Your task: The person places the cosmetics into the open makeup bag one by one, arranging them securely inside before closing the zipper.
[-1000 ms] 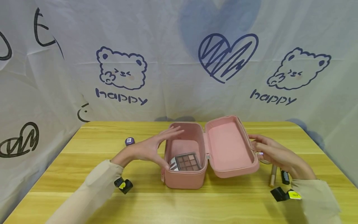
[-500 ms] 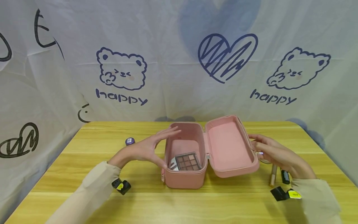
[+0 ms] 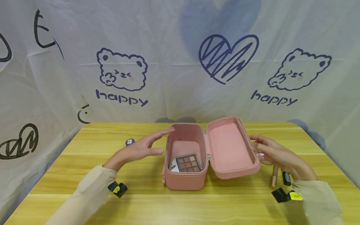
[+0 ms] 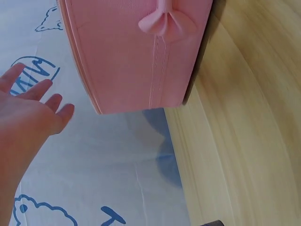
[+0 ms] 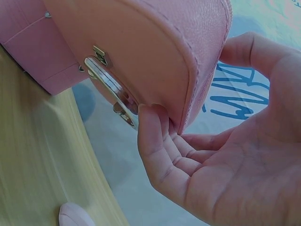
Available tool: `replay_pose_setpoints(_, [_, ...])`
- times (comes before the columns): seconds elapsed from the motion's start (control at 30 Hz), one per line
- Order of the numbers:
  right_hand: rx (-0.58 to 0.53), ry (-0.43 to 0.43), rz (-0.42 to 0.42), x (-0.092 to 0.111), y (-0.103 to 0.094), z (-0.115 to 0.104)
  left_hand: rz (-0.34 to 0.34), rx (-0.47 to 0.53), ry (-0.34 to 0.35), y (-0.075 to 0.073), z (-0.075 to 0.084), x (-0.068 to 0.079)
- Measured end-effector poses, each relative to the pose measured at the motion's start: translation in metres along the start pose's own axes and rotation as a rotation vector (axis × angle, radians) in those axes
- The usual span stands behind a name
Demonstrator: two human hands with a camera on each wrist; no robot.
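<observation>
A pink cosmetic case [image 3: 185, 181] stands on the table, its lid [image 3: 232, 147] swung out to the right. Inside the case lies an eyeshadow palette [image 3: 189, 163] with a white item partly under it. My left hand [image 3: 137, 150] is just left of the case with fingers extended and thumb apart, holding nothing. The left wrist view shows the case's side with a pink bow [image 4: 167, 23] beside that hand. My right hand [image 3: 277, 156] grips the lid's outer edge; in the right wrist view its fingers curl at the lid near a metallic handle [image 5: 110, 84].
A purple-lidded jar [image 3: 130, 142] sits left of the case, behind the left wrist. Near the right hand lie a tan tube [image 3: 274, 177] and a black tube [image 3: 286, 178]. A printed cloth [image 3: 174, 62] hangs behind the table.
My left hand has drawn back leftward from over the case's left rim, its thumb now clear of the opening. The right hand and lid hold still.
</observation>
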State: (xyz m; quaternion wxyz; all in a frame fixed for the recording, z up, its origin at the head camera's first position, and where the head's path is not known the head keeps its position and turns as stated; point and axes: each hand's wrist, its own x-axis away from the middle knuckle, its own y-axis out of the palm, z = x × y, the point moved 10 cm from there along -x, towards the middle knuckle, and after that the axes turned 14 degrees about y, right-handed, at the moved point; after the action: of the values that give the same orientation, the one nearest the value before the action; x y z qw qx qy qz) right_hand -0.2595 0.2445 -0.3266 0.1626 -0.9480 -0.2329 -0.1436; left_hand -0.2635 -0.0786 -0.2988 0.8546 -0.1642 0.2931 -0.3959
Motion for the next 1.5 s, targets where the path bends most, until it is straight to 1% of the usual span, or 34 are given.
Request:
replay_pose_setpoints(0.17, [-0.002,0.000,-0.001,0.000,-0.001,0.001,0.080,0.045,0.064,-0.011,0.003,0.001])
replay_pose_setpoints(0.3, [-0.002,0.001,0.001,0.000,-0.001,0.001,0.156,0.020,0.079,-0.023,0.002,0.004])
replay_pose_setpoints(0.43, [0.001,0.003,0.002,0.000,-0.001,0.000,0.214,-0.012,0.092,-0.033,0.001,0.009])
replay_pose_setpoints(0.67, [0.007,0.008,0.003,-0.001,0.000,0.000,0.320,-0.043,0.062,-0.053,-0.010,0.024])
replay_pose_setpoints(0.83, [0.015,0.007,0.007,-0.001,0.000,-0.001,0.412,-0.033,0.071,-0.068,-0.016,0.034])
replay_pose_setpoints(0.9, [0.016,0.011,0.009,-0.001,0.000,0.000,0.438,-0.016,0.065,-0.074,-0.020,0.038])
replay_pose_setpoints(0.97, [0.017,0.015,0.011,-0.001,0.000,0.000,0.461,0.005,0.052,-0.079,-0.026,0.043])
replay_pose_setpoints(1.1, [0.017,0.017,0.010,-0.001,-0.001,0.001,0.505,0.086,0.041,-0.087,-0.039,0.049])
replay_pose_setpoints(1.17, [0.015,0.016,0.008,-0.001,0.000,0.001,0.529,0.126,0.043,-0.092,-0.044,0.053])
replay_pose_setpoints(1.27, [0.012,0.014,0.004,-0.001,0.000,0.001,0.561,0.161,0.045,-0.097,-0.050,0.057])
replay_pose_setpoints(1.37, [0.011,0.012,0.003,-0.001,0.000,0.001,0.580,0.171,0.036,-0.102,-0.055,0.062])
replay_pose_setpoints(1.5, [0.011,0.005,0.001,-0.002,0.000,0.000,0.585,0.153,-0.014,-0.105,-0.065,0.070])
